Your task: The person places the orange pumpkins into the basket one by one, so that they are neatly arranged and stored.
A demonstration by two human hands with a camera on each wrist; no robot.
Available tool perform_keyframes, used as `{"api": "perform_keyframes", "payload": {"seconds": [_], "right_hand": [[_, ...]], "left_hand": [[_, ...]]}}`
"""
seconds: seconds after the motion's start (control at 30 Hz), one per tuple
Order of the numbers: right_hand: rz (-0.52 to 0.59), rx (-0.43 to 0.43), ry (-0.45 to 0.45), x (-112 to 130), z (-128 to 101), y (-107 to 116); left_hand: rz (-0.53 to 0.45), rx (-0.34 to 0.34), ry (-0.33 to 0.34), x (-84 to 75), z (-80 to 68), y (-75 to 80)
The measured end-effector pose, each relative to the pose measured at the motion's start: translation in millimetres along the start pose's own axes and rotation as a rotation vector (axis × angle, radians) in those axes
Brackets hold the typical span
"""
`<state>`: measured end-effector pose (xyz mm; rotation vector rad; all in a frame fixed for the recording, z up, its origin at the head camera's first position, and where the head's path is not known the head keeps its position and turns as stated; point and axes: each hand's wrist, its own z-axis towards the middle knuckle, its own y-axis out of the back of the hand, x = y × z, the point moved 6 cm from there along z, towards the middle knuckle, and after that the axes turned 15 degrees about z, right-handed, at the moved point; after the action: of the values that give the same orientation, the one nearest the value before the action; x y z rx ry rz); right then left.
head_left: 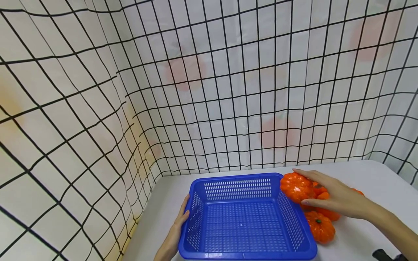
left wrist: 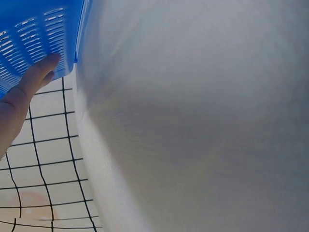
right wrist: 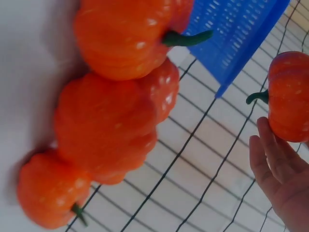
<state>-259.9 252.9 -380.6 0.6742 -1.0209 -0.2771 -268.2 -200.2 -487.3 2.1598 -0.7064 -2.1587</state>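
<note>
A blue perforated plastic basket (head_left: 196, 217) sits empty on the white table. My left hand (head_left: 177, 224) rests against its left wall with straight fingers (left wrist: 41, 72) touching the blue basket wall (left wrist: 34, 38). My right hand (head_left: 330, 194) holds an orange toy pumpkin (head_left: 295, 186) just above the basket's right rim, fingers (right wrist: 270, 154) curled round the held pumpkin (right wrist: 289, 96). Several more orange pumpkins (head_left: 321, 226) lie clustered on the table right of the basket; the same pile of pumpkins (right wrist: 106, 125) fills the right wrist view.
A white curtain with a black grid (head_left: 209, 90) walls in the table's back and left side. Bare white tabletop (head_left: 375, 177) stretches right of the pumpkins. A dark object (head_left: 382, 255) pokes in at the lower right corner.
</note>
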Motion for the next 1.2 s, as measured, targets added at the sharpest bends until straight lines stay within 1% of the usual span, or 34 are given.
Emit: {"api": "perform_keyframes", "payload": {"seconds": [0.07,0.2,0.33,0.57,0.7,0.87,1.03,1.2], "right_hand": [[-0.009,0.005,0.021,5.4,7.6,-4.4],[0.003,0.03,0.035,14.2,21.5,-12.6],[0.037,0.062,0.006,19.1,33.6,-19.5],[0.077,0.142,0.007,22.3,60.3,-39.6],[0.119,0.181,-0.014,21.5,71.4,-51.6],[0.158,0.204,-0.021,24.1,84.2,-63.7],[0.173,0.229,-0.038,25.7,96.4,-76.0],[0.178,0.239,-0.032,29.6,107.0,-89.3]], "left_hand": [[0.003,-0.002,0.0,0.2,0.2,0.1],[-0.004,-0.007,-0.008,0.4,1.2,0.0],[-0.004,-0.009,-0.013,-0.2,2.6,-0.5],[0.009,-0.023,0.004,0.4,1.5,0.5],[0.009,-0.018,0.011,1.1,1.0,0.6],[-0.002,-0.01,0.008,2.3,0.4,0.3],[-0.001,-0.014,0.01,2.4,0.6,0.4],[0.012,-0.022,0.012,2.4,1.6,0.9]]}}
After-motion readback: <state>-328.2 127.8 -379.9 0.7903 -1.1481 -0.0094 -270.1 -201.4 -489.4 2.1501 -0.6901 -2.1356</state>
